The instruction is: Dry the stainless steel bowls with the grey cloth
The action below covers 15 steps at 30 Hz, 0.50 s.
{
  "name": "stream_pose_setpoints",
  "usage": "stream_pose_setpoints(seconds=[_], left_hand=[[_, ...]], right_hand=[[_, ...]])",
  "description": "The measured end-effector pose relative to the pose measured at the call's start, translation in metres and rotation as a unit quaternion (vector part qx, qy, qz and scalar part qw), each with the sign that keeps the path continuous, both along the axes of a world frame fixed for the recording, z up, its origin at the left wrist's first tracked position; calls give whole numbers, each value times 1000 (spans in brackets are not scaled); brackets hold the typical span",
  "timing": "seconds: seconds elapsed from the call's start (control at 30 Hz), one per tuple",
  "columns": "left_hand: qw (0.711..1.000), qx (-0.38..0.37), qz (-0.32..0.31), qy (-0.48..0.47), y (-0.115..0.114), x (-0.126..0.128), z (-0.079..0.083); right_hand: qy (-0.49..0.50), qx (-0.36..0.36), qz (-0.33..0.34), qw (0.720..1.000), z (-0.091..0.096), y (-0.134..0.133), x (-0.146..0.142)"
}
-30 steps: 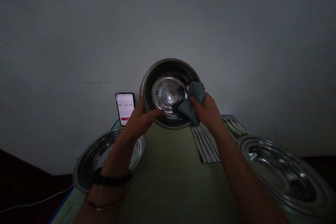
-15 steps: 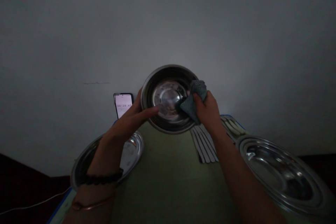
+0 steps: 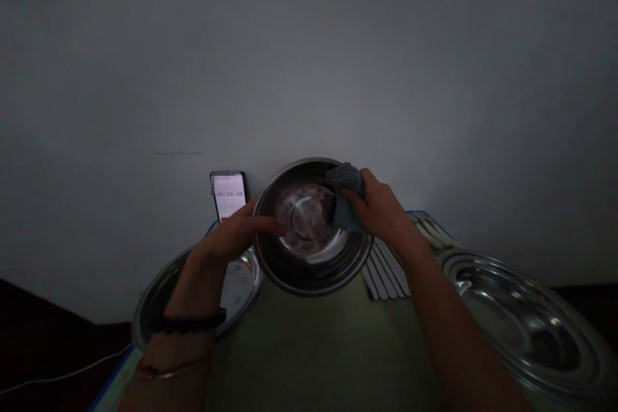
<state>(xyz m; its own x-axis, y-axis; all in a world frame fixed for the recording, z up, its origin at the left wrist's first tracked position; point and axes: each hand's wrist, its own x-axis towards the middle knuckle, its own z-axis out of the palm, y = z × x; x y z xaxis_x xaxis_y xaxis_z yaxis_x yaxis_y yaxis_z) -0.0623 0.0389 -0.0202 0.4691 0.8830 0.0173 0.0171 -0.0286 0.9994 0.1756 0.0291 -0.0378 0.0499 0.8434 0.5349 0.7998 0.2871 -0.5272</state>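
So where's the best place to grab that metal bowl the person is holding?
I'd probably grip the metal bowl by its left rim, coming from the left, thumb inside and fingers behind, as the left hand does. The round mouth faces the person, leaving that edge pinchable, while the right hand and cloth cover part of the right side.

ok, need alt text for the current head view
A person's left hand holds a metal bowl by its left side, thumb inside, while the right hand grips a grayish cloth at its right rim. Metal basins sit left and right on a greenish table; a lit phone stands by the wall.
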Motion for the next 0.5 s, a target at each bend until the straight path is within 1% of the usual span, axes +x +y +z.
stream_pose_setpoints(seconds=[0.07,0.13,0.17,0.2,0.27,0.33,0.37,0.43,0.47,0.5], left_hand=[[999,-34,-17,29,-1,-1,2],[999,-46,-11,26,0,1,2],[999,-33,-9,8,0,3,2],[1000,-8,-8,-19,1,5,2],[994,64,-12,-83,1,12,1],[980,148,-12,-131,1,20,-1],[972,192,-6,-138,1,25,-3],[952,279,33,-122,0,34,-6],[943,309,61,-109,0,37,-8],[939,321,80,-97,0,40,-9]], right_hand=[[-26,-5,43,999,3,-2,-1],[-15,-1,47,999,4,-1,-3],[2,6,36,999,3,0,-3],[24,15,18,999,2,2,-4],[84,41,-35,995,-4,7,-4],[168,62,-77,981,-12,14,-4],[213,64,-80,972,-16,17,-5],[282,47,-49,957,-23,22,-7],[299,31,-30,953,-25,23,-9],[301,18,-20,953,-26,23,-10]])
